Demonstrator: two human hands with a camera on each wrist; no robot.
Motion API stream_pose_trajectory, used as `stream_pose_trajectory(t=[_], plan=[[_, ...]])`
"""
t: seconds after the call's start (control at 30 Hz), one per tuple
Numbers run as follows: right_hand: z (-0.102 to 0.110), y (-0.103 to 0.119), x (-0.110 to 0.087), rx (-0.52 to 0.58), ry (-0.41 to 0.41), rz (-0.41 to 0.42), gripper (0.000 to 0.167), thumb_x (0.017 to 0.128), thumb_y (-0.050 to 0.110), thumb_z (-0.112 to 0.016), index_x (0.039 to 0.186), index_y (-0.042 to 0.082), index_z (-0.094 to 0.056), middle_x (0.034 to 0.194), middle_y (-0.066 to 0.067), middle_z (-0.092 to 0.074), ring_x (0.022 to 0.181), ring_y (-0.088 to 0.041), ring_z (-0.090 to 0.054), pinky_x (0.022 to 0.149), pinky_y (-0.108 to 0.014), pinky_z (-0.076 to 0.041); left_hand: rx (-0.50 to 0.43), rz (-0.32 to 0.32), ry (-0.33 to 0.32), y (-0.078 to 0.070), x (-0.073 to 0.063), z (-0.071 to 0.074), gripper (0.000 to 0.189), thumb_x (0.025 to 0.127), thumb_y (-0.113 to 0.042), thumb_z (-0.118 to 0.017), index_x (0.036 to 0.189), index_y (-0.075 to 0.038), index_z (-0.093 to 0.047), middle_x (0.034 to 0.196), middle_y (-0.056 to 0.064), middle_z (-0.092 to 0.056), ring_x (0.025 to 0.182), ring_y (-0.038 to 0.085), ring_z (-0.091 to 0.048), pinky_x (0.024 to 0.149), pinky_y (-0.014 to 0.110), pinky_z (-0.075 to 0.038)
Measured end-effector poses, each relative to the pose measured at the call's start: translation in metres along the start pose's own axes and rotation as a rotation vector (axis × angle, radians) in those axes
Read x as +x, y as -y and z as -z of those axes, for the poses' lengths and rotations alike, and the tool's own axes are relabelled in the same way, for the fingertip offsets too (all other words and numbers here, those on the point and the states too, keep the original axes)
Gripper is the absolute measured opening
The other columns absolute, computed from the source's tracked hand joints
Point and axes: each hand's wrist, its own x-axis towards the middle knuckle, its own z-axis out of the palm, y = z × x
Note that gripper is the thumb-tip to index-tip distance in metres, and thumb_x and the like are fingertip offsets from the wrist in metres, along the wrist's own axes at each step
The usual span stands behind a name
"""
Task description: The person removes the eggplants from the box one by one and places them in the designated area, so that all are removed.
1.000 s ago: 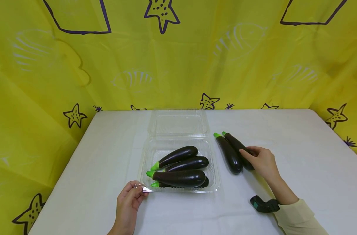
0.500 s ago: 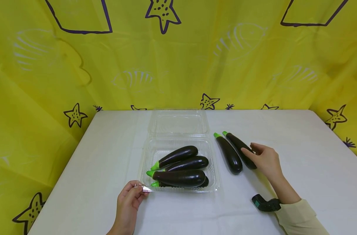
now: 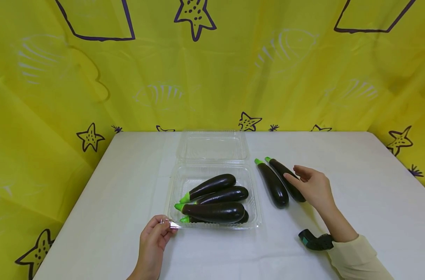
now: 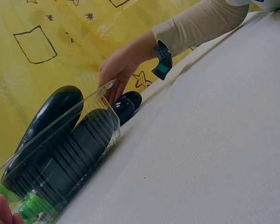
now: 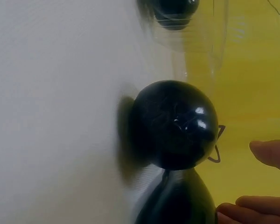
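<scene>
A clear plastic clamshell container lies open in the head view, holding several dark eggplants with green stem ends. My left hand pinches its front left corner between thumb and fingers; the fingertips show at the lower left of the left wrist view. To the container's right, two loose eggplants lie side by side: a left one and a right one. Over the right one hovers my right hand, thumb and fingers spread apart and holding nothing. The right wrist view shows its thumb away from the eggplants' round ends.
The container's hinged lid lies folded back toward the far edge of the white-covered table. A yellow printed curtain surrounds the table at the back and sides. A dark device is strapped at the right wrist.
My right hand has let go of the right loose eggplant and risen slightly, its fingers parting. That eggplant has shifted slightly to the right. My left hand and the container have stayed put.
</scene>
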Motion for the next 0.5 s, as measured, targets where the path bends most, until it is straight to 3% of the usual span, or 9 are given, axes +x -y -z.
stream_pose_trajectory(t=[0.33, 0.5], plan=[[0.001, 0.027, 0.001, 0.059, 0.042, 0.085, 0.058, 0.082, 0.036, -0.067, 0.119, -0.007, -0.055, 0.113, -0.024, -0.059, 0.1, -0.036, -0.058, 0.083, -0.044, -0.045, 0.005, 0.013, -0.01, -0.001, 0.0, 0.0, 0.013, 0.094, -0.006, -0.039, 0.088, -0.005, -0.051, 0.082, 0.004, -0.053, 0.073, 0.011, -0.056, 0.072, 0.023, -0.048], [-0.003, 0.038, -0.001, 0.091, 0.101, 0.094, 0.059, 0.082, 0.035, -0.067, 0.121, -0.007, -0.054, 0.116, -0.024, -0.057, 0.103, -0.037, -0.057, 0.085, -0.044, -0.045, 0.004, 0.02, -0.011, -0.002, 0.0, -0.001, 0.012, 0.094, -0.006, -0.04, 0.088, -0.005, -0.051, 0.082, 0.005, -0.053, 0.073, 0.012, -0.056, 0.072, 0.023, -0.048]])
